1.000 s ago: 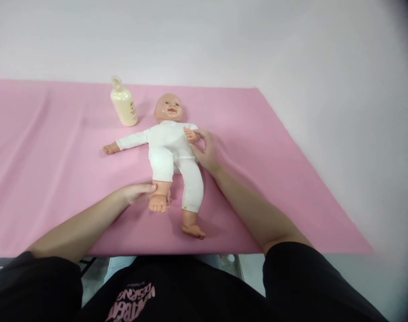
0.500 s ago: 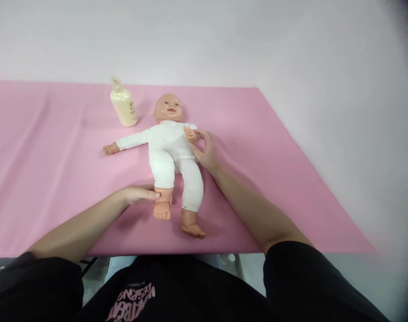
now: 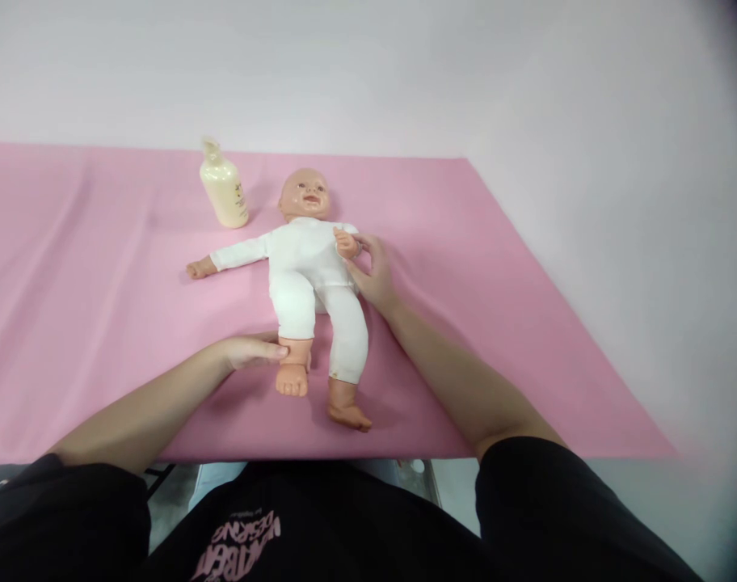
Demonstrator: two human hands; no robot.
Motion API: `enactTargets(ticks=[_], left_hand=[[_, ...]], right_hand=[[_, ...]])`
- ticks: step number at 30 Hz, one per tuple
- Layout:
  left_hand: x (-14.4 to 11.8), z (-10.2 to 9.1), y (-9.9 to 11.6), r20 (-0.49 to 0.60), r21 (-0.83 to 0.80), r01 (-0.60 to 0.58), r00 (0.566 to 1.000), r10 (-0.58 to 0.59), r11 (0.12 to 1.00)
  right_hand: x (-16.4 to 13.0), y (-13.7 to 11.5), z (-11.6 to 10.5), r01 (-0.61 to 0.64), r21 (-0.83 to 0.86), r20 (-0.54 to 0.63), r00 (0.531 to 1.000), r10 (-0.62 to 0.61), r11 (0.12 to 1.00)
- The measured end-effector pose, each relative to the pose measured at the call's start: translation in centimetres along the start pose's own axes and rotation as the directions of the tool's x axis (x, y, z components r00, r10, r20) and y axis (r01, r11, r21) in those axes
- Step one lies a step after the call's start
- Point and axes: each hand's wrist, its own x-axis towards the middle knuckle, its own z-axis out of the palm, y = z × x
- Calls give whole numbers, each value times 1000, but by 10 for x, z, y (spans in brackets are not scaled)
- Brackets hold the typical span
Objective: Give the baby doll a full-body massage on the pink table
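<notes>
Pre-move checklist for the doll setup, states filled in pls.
1. Left hand holding the doll's lower leg, thumb on top: ok.
2. Right hand at the doll's wrist, by its small hand: ok.
3. Doll face up on the pink cover: ok.
4. Pump bottle standing, apart from both hands: ok.
5. Doll's other foot out of both hands: ok.
6. Firmness of either grip: cannot tell.
</notes>
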Motion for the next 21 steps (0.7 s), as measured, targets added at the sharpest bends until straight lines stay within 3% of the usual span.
enactTargets(ticks=[6,9,13,17,21], left_hand=[[2,6,5,47,-31,-50,998,51,998],[5,8,9,34,-108,-156,986,160,982],[10,12,18,-116,-155,-322,945,307,934],[11,16,24,-305,-229,-341,915,265,912],[13,14,23,-391,-299,-336,897,207,893]], right_hand=[[0,-3,0,3,8,-13,1000,-2,1000],[-1,-6,-1,54,-26,-8,999,-54,998],[-2,-5,0,162,-120,21,987,-161,979],[-2,-3,-1,231,-217,83,972,-218,948],[-2,-1,-1,293,-289,158,954,-257,911]])
